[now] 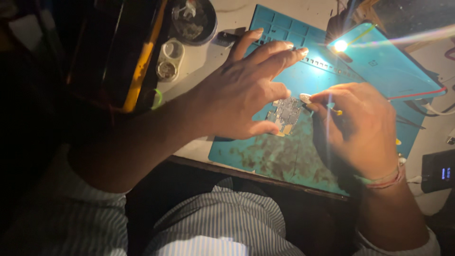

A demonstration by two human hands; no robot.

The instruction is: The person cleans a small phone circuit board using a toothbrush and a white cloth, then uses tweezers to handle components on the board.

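- The left hand (246,92) is spread above the teal work mat (284,156), fingers fanned toward 1 o'clock, with thumb and a bent finger pinching the left edge of a small circuit board (286,115).
- The circuit board lies flat on the mat, near the middle of the view, between the two hands.
- The right hand (360,128) is closed around a thin tool (332,110) whose tip meets the board's right edge; a thread band circles that wrist.
- At 1 o'clock a teal phone back (393,66) leans over the mat, a bright light (340,45) shining at its corner.
- At 11 o'clock, on the pale surface (199,71), stand a round dark dish (193,20) and a small white container (169,59).
- At 3 o'clock sits a dark device with a blue display (438,170).
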